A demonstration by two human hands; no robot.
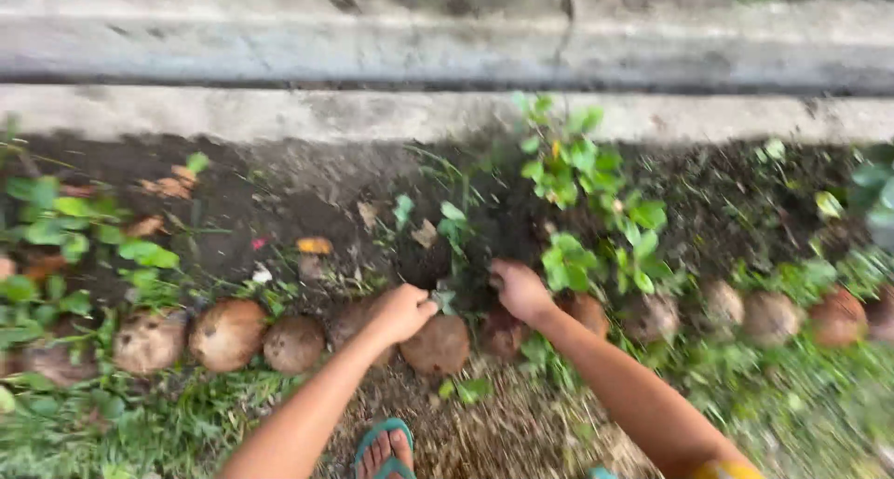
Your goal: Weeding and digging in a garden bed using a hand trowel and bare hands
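Seedling (453, 232) stands between both hands' grip (403, 311) (520, 291), touching soil (279, 200).

- The left hand (402, 311) is curled closed just above a brown coconut husk (436, 345), pinching a small grey-green thing (too blurred to tell what) at its fingertips.
- The right hand (520, 291) rests with fingers bent on the dark soil bed (279, 190), beside a leafy green plant (596, 209).
- A row of husks (228, 334) lines the bed's near edge, touching or almost touching one another.
- Beyond the bed's far edge runs a pale concrete curb (279, 114).
- On the dry grass (494, 432) below, a foot in a teal sandal (385, 451) shows between the forearms.
- Dry fallen leaves (169, 185) lie near the bed's left end.
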